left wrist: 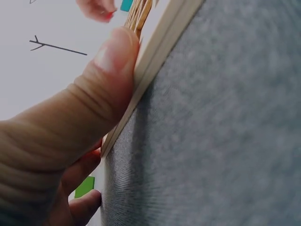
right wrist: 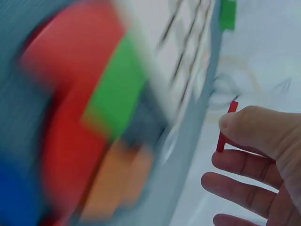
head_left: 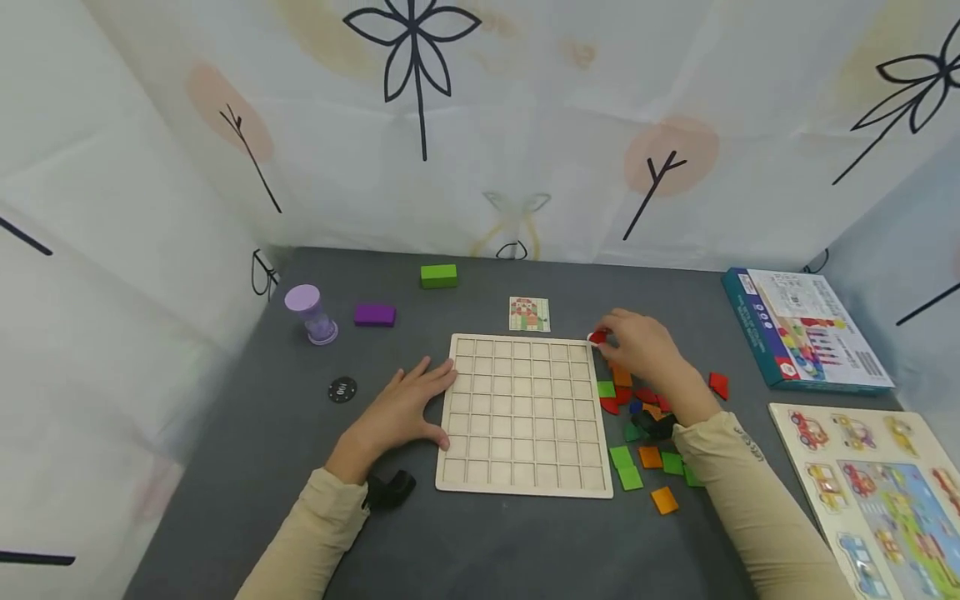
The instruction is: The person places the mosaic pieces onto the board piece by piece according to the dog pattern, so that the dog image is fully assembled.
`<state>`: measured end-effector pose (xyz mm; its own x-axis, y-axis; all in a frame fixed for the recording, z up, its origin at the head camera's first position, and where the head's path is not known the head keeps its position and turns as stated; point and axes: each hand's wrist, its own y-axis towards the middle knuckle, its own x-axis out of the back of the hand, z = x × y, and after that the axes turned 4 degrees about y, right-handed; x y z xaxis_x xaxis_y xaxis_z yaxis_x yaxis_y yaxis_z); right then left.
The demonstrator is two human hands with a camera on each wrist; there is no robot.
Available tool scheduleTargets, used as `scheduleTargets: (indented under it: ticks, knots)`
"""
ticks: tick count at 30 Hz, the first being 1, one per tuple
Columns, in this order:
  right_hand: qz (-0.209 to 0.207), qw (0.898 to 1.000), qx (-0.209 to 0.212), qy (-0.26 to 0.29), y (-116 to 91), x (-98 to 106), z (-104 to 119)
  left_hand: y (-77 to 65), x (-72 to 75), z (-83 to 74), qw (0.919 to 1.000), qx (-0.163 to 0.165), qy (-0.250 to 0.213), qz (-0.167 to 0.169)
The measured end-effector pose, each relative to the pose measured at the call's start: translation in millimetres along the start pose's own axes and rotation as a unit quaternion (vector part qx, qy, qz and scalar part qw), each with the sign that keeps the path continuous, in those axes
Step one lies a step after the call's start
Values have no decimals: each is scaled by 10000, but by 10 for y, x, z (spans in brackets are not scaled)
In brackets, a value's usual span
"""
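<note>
A pale wooden grid board (head_left: 526, 414) lies flat on the dark table, its squares bare. Along its left edge rests my left hand (head_left: 401, 410), fingers spread, with the thumb (left wrist: 115, 56) pressed to the board's rim. My right hand (head_left: 641, 346) is over the board's far right corner and pinches a thin red tile (right wrist: 221, 141) between thumb and forefinger; the other fingers are loosely extended. Beneath and beside the right wrist are loose coloured tiles: green ones (head_left: 630, 477), orange ones (head_left: 650, 457) and several red ones.
Beyond the board lies a small pattern card (head_left: 528, 314). A purple block (head_left: 375, 315), a green block (head_left: 438, 276), a purple hourglass-shaped stand (head_left: 309, 312) and a black disc (head_left: 342, 389) are to the left. At right are a game box (head_left: 813, 329) and a vehicle puzzle board (head_left: 787, 417).
</note>
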<state>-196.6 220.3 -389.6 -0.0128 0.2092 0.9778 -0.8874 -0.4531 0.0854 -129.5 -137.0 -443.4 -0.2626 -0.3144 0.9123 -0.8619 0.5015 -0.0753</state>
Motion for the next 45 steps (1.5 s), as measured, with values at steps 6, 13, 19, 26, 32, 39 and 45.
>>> scheduleTargets:
  ticks: [6, 13, 19, 26, 32, 39, 45]
  knots:
    - [35, 9991, 414, 114, 253, -127, 410, -45, -86, -19, 10000, 61, 8, 21]
    - [274, 9961, 818, 197, 565, -379, 867, -52, -122, -36, 10000, 16, 46, -11]
    - [323, 9940, 1022, 194, 716, -548, 1077, -36, -127, -46, 10000, 34, 52, -33]
    - [408, 9945, 963, 33, 739, -578, 1131, -48, -122, -59, 10000, 37, 20, -27]
    - [485, 9944, 941, -56, 759, -544, 1144, -43, -99, -49, 10000, 53, -10, -79]
    - [554, 9953, 787, -63, 797, -535, 1143, -34, -83, -32, 9999, 54, -37, -113]
    - [533, 9955, 778, 72, 819, -531, 1143, -27, -69, -20, 9999, 67, -21, -127]
